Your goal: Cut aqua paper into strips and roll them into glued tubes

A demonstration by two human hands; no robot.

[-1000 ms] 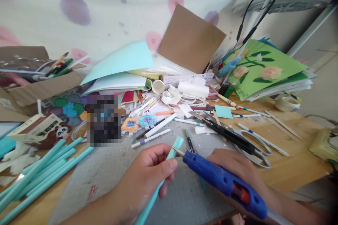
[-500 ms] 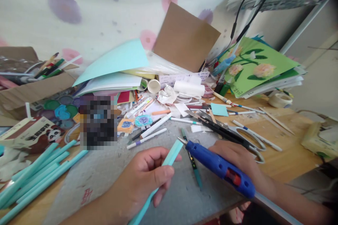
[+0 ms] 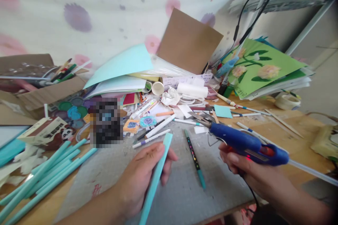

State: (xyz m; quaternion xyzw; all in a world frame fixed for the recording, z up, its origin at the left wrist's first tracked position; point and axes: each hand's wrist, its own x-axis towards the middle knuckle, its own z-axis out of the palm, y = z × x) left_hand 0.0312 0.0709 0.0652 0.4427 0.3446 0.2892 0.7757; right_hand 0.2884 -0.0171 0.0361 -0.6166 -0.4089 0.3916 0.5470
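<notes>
A light teal strip of paper [image 3: 155, 179], narrow and seemingly folded or rolled, is pinched in my left hand [image 3: 142, 175], thumb on top, its upper end pointing away from me. My right hand [image 3: 253, 168] grips a blue glue gun [image 3: 245, 142] with a red light showing on its side. A clear glue stick [image 3: 314, 172] sticks out of the gun's back end. The nozzle points up and left, apart from the strip. Between my hands a teal and black pen [image 3: 194, 160] lies on the grey mat [image 3: 179, 200].
Several teal paper tubes [image 3: 47, 179] lie at the left beside a panda carton [image 3: 50, 132]. Markers, large scissors [image 3: 202, 119] and paper scraps crowd the back of the mat. A cardboard box [image 3: 52, 93] stands at the left; a tape roll [image 3: 287, 100] sits at the right.
The glue gun has moved from the strip's tip up and to the right, and turned so its side shows. My left thumb has shifted up along the strip. The view has shifted slightly.
</notes>
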